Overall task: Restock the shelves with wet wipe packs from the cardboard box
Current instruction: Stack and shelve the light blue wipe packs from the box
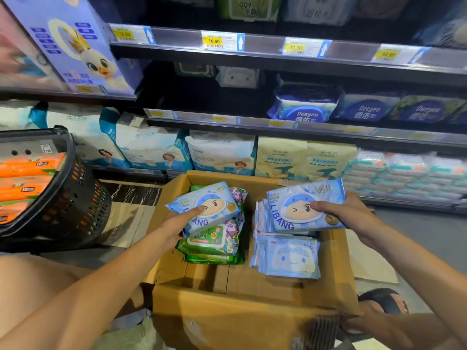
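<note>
An open cardboard box (252, 309) sits on the floor in front of me. My left hand (177, 223) grips a light blue LIBANG wet wipe pack (204, 205) over the box's left side, thumb on top. My right hand (346, 213) grips a second blue LIBANG pack (303, 205) over the right side. Beneath it lies a stack of pale blue packs (288, 256). Green packs (209, 241) and a patterned pack (237, 195) lie under the left one. The middle shelf (222, 120) above has a dark gap on its left part.
A black basket (65, 188) holding orange packs stands at the left. Blue Deeyeo packs (308, 109) fill the middle shelf's right. Large white and cream bags (222, 152) line the bottom shelf. A sandalled foot (384, 301) rests right of the box.
</note>
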